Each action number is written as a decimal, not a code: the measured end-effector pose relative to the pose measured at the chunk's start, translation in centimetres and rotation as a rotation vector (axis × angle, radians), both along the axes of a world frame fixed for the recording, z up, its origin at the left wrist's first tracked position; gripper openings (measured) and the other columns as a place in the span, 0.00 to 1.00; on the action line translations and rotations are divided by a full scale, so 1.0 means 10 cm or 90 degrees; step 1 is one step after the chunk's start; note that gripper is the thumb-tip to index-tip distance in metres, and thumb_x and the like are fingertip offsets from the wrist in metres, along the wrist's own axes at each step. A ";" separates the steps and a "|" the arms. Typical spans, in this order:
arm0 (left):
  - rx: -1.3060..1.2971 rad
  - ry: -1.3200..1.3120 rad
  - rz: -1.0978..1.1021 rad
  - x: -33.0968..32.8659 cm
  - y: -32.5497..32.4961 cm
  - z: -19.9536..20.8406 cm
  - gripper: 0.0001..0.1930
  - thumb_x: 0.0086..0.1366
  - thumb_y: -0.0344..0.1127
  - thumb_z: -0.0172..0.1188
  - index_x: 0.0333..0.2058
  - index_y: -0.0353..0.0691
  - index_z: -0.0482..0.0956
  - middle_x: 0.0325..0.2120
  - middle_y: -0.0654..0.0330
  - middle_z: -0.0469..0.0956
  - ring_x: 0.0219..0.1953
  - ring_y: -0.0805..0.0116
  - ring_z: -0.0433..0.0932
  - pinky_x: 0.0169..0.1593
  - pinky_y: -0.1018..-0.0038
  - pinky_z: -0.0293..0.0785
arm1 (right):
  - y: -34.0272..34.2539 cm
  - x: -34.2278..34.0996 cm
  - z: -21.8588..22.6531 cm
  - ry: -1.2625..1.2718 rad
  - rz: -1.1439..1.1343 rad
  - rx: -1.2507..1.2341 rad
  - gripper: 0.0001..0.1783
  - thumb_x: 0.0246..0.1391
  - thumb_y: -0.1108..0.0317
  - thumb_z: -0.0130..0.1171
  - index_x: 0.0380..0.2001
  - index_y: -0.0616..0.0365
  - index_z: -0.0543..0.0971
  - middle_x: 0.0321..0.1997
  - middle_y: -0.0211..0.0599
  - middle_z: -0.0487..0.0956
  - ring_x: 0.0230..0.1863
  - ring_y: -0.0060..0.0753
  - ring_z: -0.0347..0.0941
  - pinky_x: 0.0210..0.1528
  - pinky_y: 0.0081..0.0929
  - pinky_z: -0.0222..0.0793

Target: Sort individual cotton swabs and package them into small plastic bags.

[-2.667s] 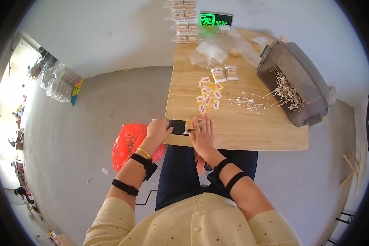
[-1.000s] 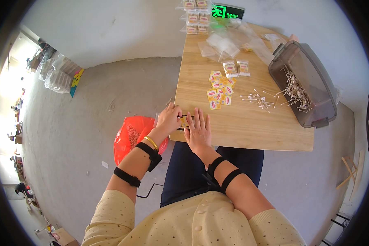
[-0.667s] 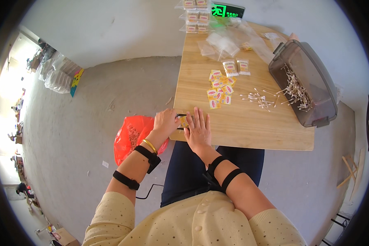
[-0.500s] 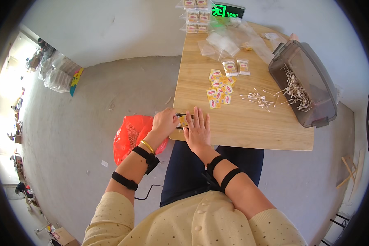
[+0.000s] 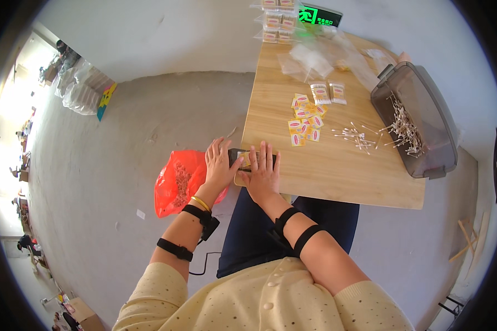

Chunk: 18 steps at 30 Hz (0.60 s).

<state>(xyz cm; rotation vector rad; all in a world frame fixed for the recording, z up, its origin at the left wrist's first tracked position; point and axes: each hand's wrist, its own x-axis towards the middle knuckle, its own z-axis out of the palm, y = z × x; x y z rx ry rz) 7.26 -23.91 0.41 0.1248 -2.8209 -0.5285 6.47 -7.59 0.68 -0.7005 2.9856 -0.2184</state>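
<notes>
At the table's near left corner lies a small black tray-like holder (image 5: pixel 233 160) with a yellow card (image 5: pixel 243 158) and a row of thin cotton swabs (image 5: pixel 252 160) in it. My right hand (image 5: pixel 264 179) lies flat across its right part, fingers stretched and slightly apart, hiding some of the swabs. On the left side, my left hand (image 5: pixel 220 165) has its fingers extended past the holder's edge while its thumb touches the card. Neither hand is closed around anything. Loose yellow cards (image 5: pixel 306 124) lie scattered farther up the table.
Two filled swab packets (image 5: pixel 320 94) lie beyond the cards, near clear plastic bags (image 5: pixel 309 58). Stacked packets (image 5: pixel 279 22) stand at the back. Loose swabs (image 5: pixel 356 136) lie before a tipped grey bin (image 5: pixel 425 121) holding many more. A red bag (image 5: pixel 168 185) sits left of the table.
My left hand has gone from curled fingers at the holder's left end to fingers stretched out, with the thumb on the card. The right hand stays flat over the holder. The view has shifted slightly.
</notes>
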 end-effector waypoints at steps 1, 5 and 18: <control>0.068 -0.044 0.001 0.03 -0.03 -0.07 0.39 0.64 0.55 0.66 0.65 0.37 0.65 0.66 0.47 0.61 0.69 0.43 0.60 0.69 0.50 0.59 | -0.01 0.01 0.00 0.000 0.000 -0.002 0.46 0.68 0.35 0.44 0.78 0.52 0.51 0.83 0.52 0.42 0.83 0.54 0.32 0.80 0.61 0.28; 0.227 -0.113 0.014 0.07 -0.07 -0.26 0.52 0.61 0.60 0.68 0.72 0.34 0.52 0.70 0.43 0.55 0.72 0.40 0.56 0.71 0.50 0.57 | 0.01 0.00 0.00 -0.017 0.001 -0.030 0.48 0.67 0.35 0.45 0.78 0.55 0.50 0.83 0.54 0.42 0.83 0.55 0.32 0.80 0.62 0.28; 0.617 -0.223 0.189 -0.06 -0.08 -0.47 0.64 0.52 0.51 0.79 0.73 0.31 0.42 0.68 0.40 0.55 0.73 0.45 0.55 0.72 0.58 0.60 | 0.10 0.01 0.01 -0.026 0.065 -0.078 0.51 0.64 0.40 0.55 0.77 0.59 0.49 0.81 0.62 0.40 0.82 0.62 0.34 0.80 0.58 0.32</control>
